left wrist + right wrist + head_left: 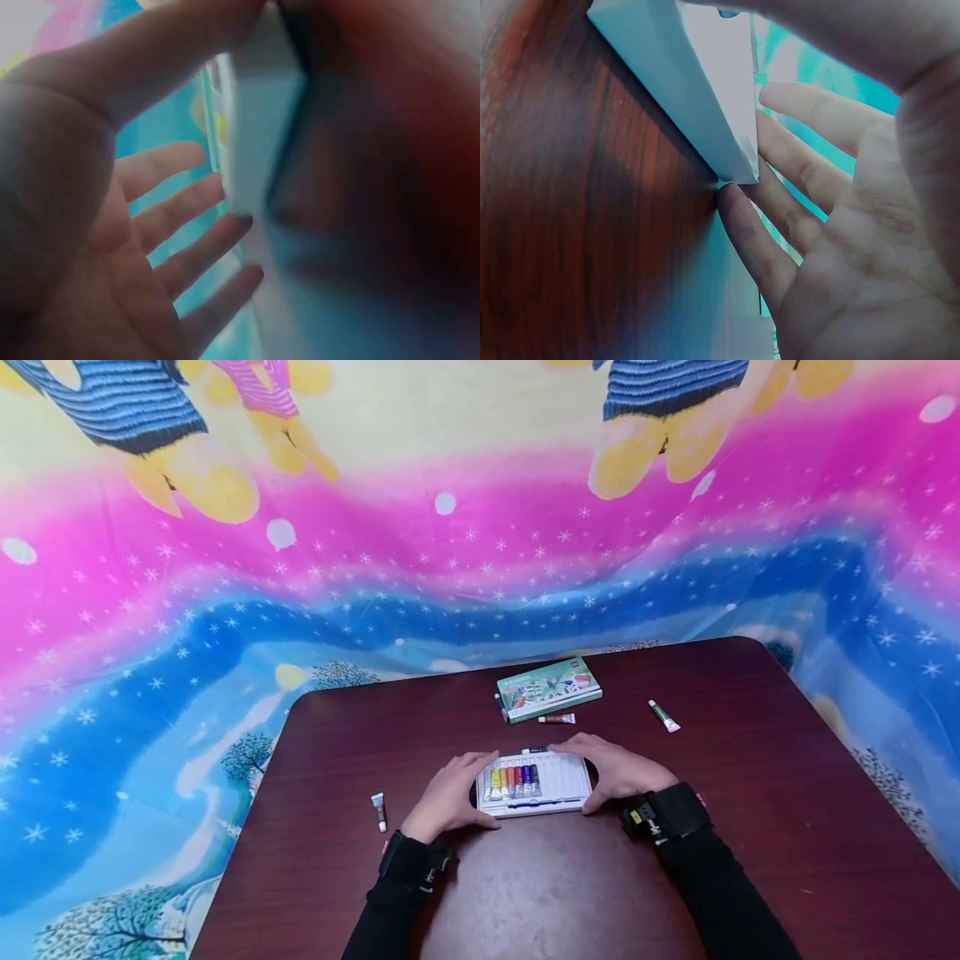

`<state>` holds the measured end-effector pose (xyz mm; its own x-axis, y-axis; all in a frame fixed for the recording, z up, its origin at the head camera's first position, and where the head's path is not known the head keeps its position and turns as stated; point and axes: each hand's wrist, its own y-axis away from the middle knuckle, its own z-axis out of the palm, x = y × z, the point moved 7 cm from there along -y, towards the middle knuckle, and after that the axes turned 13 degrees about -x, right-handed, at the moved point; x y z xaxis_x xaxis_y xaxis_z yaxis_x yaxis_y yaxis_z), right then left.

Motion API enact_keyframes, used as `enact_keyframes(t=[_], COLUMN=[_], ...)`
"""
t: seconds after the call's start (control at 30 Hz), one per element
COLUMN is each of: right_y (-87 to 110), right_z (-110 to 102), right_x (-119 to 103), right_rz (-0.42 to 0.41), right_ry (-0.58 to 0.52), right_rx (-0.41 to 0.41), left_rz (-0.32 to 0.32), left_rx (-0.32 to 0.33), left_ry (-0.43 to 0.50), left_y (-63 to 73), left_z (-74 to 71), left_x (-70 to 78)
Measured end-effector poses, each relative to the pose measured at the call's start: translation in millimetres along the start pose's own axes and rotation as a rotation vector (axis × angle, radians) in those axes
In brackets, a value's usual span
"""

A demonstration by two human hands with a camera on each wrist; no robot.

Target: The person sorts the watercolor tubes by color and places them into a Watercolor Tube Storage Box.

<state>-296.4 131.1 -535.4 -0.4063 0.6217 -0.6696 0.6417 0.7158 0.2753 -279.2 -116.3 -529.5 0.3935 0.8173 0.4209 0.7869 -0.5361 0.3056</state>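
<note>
A white plastic tray [564, 774] sits in the middle of the table between both hands. Several small paint tubes [513, 782], from white and yellow through red to blue and black, fill its left half; slots on the right half hold none. A thin dark-handled paintbrush [525, 803] lies along its near edge. My left hand [447, 795] grips the tray's left end, thumb at the near side and fingers at the far side. The opposite end is held likewise by my right hand [621, 768]. In the right wrist view, fingertips touch the white tray wall [682, 90].
Behind the tray, a green paint box [551, 688] lies near the far edge, with a dark tube [501, 706] and a brown tube [557, 719] beside it. A black tube [535, 750] lies just behind the tray. Further out are a green tube [663, 716] and a dark brown tube [379, 812].
</note>
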Motion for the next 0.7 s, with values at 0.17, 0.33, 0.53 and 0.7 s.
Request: enact_keyframes(t=[0.17,0.33,0.53,0.7], right_y=[-0.6,0.0,-0.8,-1.1], right_z=[0.8,1.8,1.4,0.8], right_x=[0.7,-0.4,0.3,1.8], right_rz=[0.005,0.012,0.012,0.007], right_ry=[-0.001,-0.031,-0.039,-0.031], right_rx=[0.005,-0.001,-0.004,-0.006], left_rz=[0.021,0.020,0.020,0.029], left_rx=[-0.002,0.004,0.006,0.012], left_ry=[0.027,0.027,0.033,0.029], left_y=[6.1,6.3,6.9,6.2], left_z=[3.1,3.7,3.7,2.9], left_x=[-10.5,-11.5,-11.6,-11.9])
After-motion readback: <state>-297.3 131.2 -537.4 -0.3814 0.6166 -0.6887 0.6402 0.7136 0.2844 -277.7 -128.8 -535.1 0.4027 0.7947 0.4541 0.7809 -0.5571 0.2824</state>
